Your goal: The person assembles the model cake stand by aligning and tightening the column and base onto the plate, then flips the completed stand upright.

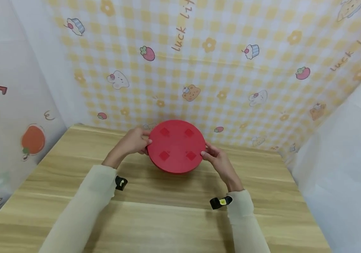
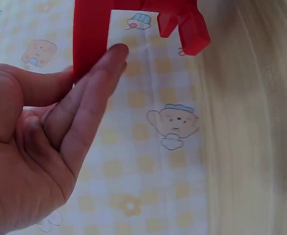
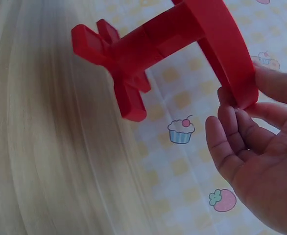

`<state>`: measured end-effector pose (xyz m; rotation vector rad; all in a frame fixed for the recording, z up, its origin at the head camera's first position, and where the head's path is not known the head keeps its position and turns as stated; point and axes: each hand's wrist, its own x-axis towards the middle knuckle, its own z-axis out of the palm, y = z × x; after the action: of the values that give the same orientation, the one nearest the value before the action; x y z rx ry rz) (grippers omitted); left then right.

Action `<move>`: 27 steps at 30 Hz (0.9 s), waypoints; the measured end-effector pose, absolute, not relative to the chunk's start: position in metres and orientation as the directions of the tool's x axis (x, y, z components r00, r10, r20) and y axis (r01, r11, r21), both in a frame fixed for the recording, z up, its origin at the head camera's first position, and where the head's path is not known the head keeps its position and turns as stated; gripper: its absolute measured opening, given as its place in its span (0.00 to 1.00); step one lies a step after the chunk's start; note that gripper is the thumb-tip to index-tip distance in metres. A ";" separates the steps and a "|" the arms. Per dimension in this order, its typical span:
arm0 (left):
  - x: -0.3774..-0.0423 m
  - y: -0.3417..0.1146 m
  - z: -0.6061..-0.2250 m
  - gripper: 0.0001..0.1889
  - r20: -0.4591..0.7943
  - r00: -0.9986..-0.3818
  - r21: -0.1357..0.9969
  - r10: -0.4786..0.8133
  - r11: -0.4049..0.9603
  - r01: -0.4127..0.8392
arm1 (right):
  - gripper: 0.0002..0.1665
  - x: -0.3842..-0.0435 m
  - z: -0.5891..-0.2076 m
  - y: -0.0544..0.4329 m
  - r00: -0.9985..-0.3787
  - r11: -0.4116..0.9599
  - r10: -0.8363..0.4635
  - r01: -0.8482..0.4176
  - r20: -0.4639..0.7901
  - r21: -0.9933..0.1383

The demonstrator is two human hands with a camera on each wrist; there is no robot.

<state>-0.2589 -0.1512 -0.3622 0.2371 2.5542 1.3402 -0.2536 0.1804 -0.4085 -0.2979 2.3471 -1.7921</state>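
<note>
A small red pedestal table or stool (image 1: 176, 146) is held by both hands at opposite sides of its round top. The flat face, marked with several diamond shapes, points toward the head camera. Beneath it, the right wrist view shows a thick column (image 3: 158, 39) ending in a splayed foot (image 3: 129, 100). My left hand (image 1: 135, 141) pinches the left rim, thumb on the top face and fingers underneath. On the right rim, my right hand (image 1: 218, 160) pinches in the same way. Whether the foot touches the wooden surface, I cannot tell.
The wood-grain tabletop (image 1: 155, 225) extends under both arms. Close behind the red piece rises a yellow checked backdrop cloth (image 1: 206, 70). White sheets flank the table, one on the left (image 1: 9, 70) and one on the right (image 1: 342, 158).
</note>
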 end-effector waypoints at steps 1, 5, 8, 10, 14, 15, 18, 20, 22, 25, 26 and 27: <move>-0.260 -0.152 -0.363 0.19 -0.148 -0.955 0.836 0.258 0.549 0.019 | 0.34 -0.255 -0.408 0.181 -0.963 0.240 -0.268 -0.052 -0.015 -0.969; -0.264 -0.153 -0.369 0.18 -0.162 -0.950 0.885 0.269 0.465 -0.019 | 0.32 -0.260 -0.408 0.184 -0.956 0.208 -0.293 -0.065 0.001 -0.976; -0.265 -0.151 -0.374 0.19 -0.172 -0.945 0.904 0.278 0.426 -0.040 | 0.32 -0.259 -0.410 0.187 -0.956 0.207 -0.291 -0.045 -0.017 -0.977; -0.265 -0.150 -0.376 0.20 -0.178 -0.945 0.905 0.273 0.422 -0.049 | 0.32 -0.259 -0.413 0.187 -0.958 0.210 -0.285 -0.033 -0.029 -0.977; -0.262 -0.151 -0.382 0.21 -0.183 -0.949 0.896 0.255 0.440 -0.055 | 0.29 -0.257 -0.420 0.184 -0.960 0.216 -0.276 -0.007 -0.055 -0.976; -0.261 -0.151 -0.383 0.22 -0.182 -0.951 0.895 0.250 0.442 -0.055 | 0.28 -0.257 -0.422 0.183 -0.959 0.221 -0.276 -0.004 -0.059 -0.975; -0.259 -0.152 -0.387 0.22 -0.175 -0.954 0.893 0.243 0.447 -0.051 | 0.27 -0.255 -0.425 0.182 -0.960 0.232 -0.272 0.008 -0.073 -0.973; -0.258 -0.152 -0.388 0.23 -0.179 -0.956 0.896 0.233 0.440 -0.060 | 0.27 -0.254 -0.426 0.182 -0.958 0.241 -0.277 0.006 -0.075 -0.971; -0.259 -0.151 -0.389 0.23 -0.182 -0.956 0.897 0.232 0.438 -0.064 | 0.28 -0.253 -0.426 0.183 -0.957 0.247 -0.279 0.004 -0.075 -0.969; -0.262 -0.146 -0.387 0.24 -0.185 -0.953 0.896 0.240 0.440 -0.063 | 0.27 -0.252 -0.425 0.187 -0.963 0.247 -0.260 0.004 -0.070 -0.969; -0.264 -0.144 -0.386 0.24 -0.182 -0.952 0.896 0.245 0.441 -0.057 | 0.27 -0.252 -0.425 0.189 -0.965 0.245 -0.254 0.003 -0.067 -0.969; -0.265 -0.142 -0.386 0.24 -0.178 -0.952 0.895 0.248 0.443 -0.052 | 0.26 -0.252 -0.424 0.190 -0.967 0.244 -0.248 0.003 -0.066 -0.970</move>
<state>-0.2647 -0.1419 -0.3855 0.1680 2.4152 1.5124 -0.2522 0.1900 -0.4239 -0.2304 2.3075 -1.8000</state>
